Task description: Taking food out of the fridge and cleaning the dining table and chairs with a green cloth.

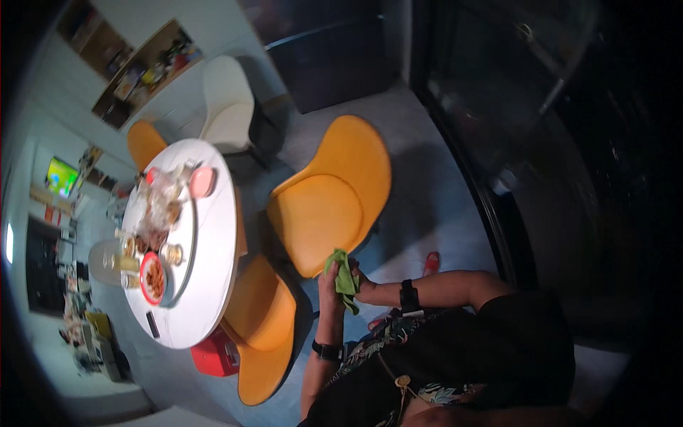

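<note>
A crumpled green cloth (pixel 347 280) is bunched between my two hands, with one end hanging loose below them. My left hand (pixel 330 288) presses against its left side, thumb upward. From the other side, my right hand (pixel 364 284) grips it, its fingers partly hidden behind the fabric. Both hands are held in front of my body, close to the front of an orange chair (pixel 320 213). Each of my forearms wears a black band.
A round white table (pixel 213 224) stands at left, bearing a red-rimmed bowl of food (pixel 155 278), plastic bags (pixel 163 200), a pink dish (pixel 202 182), jars and a dark phone-like object (pixel 152 324). Another orange chair (pixel 267 331) and a red box (pixel 213 355) are near. Dark-framed glass (pixel 480 213) runs along the right.
</note>
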Available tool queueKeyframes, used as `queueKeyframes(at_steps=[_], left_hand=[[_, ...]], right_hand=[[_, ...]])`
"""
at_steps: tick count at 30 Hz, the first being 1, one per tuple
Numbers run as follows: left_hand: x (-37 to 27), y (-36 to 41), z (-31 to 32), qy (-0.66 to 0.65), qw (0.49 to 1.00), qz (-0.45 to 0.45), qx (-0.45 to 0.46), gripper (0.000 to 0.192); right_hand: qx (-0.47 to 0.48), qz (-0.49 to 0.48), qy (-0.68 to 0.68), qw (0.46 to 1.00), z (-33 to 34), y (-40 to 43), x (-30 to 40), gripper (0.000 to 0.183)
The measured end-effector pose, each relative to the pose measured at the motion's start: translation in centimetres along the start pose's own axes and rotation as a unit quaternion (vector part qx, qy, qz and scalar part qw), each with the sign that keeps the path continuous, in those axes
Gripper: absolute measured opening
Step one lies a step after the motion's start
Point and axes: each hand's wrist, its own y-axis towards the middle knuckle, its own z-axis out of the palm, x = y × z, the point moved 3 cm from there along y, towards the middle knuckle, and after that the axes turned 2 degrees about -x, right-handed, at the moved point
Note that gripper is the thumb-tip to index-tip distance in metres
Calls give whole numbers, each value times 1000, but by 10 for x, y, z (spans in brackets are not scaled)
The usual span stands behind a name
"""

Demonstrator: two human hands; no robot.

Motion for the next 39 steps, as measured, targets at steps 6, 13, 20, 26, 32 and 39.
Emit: queueKeyframes(at_steps=[6, 13, 20, 26, 32, 39], left_hand=[[24, 101, 137, 123, 992, 15, -25, 37], [93, 225, 268, -72, 995, -40, 64, 34], [102, 296, 353, -249, 937, -204, 139, 43], [108, 371, 389, -213, 916, -297, 167, 40], [93, 408, 418, -135, 936, -283, 156, 34], [26, 454, 419, 161, 955, -189, 163, 45]], right_hand=[[-185, -313, -564, 742, -2, -18, 189, 11], [-192, -325, -634, 675, -54, -33, 373, 18], [-91, -388, -774, 492, -73, -14, 496, 33], [-180, -296, -783, 516, -139, 59, 547, 27], [-312, -206, -699, 609, -173, 103, 584, 22], [-194, -111, 18, 975, -201, 170, 638, 25]])
